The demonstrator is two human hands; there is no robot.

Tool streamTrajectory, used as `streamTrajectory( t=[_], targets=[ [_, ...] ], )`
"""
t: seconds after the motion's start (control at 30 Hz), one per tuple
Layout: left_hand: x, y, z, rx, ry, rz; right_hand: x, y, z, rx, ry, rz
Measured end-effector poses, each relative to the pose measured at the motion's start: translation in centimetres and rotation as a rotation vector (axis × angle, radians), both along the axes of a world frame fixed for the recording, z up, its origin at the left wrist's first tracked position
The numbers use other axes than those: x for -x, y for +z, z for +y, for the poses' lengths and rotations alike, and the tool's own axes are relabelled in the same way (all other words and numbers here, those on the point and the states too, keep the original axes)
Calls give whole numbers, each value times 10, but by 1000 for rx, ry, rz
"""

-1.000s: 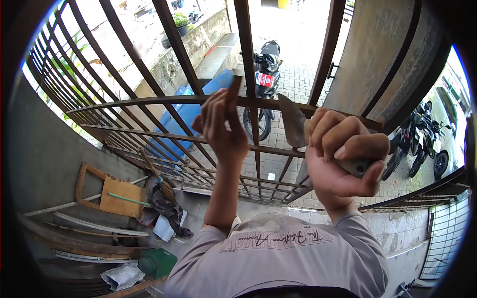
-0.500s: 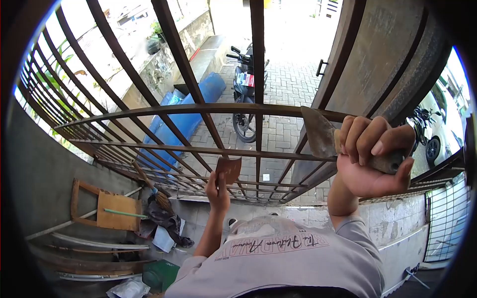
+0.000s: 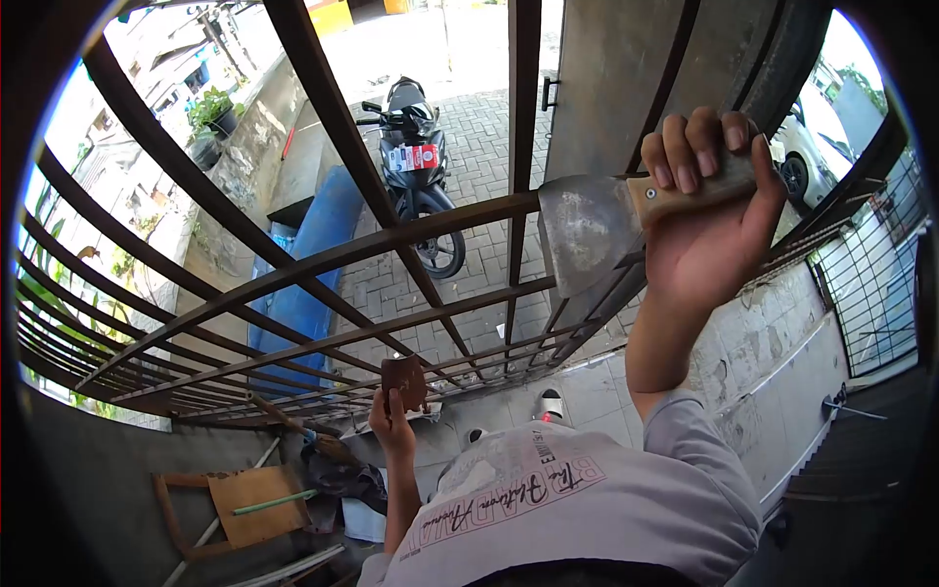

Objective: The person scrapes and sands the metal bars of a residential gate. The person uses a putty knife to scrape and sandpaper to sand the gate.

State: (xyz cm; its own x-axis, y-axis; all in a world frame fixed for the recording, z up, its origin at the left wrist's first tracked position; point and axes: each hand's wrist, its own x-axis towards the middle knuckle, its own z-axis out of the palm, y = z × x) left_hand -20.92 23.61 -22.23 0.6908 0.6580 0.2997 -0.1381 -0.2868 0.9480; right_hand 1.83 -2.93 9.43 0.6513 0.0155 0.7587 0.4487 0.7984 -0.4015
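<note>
A rusty barred gate (image 3: pixel 323 259) fills the view, and a motorcycle (image 3: pixel 416 166) is parked beyond it on the paving. High against the gate's right side, the right hand (image 3: pixel 709 205) is clenched round the wooden handle of a scraper (image 3: pixel 587 230), its blade lying on the upper cross rail. Low before the gate's bottom rails, the left hand (image 3: pixel 391 430) pinches a small brown sheet (image 3: pixel 403 380), possibly sandpaper.
</note>
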Motion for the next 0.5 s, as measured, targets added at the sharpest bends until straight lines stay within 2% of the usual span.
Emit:
streamTrajectory(
  t=[0.1,0.17,0.33,0.43,0.5],
  targets=[
    [11,-3,2,59,-39,26,8,-1,7,-33,6,141],
    [19,-14,-3,226,-22,40,12,-3,7,-27,-21,131],
    [28,-59,-7,374,9,112,28,-12,16,-67,-34,59],
    [21,-65,-10,451,-9,117,37,-23,35,-19,-9,184],
    [17,-63,-8,476,-29,110,39,-31,41,-36,-22,166]
  ],
)
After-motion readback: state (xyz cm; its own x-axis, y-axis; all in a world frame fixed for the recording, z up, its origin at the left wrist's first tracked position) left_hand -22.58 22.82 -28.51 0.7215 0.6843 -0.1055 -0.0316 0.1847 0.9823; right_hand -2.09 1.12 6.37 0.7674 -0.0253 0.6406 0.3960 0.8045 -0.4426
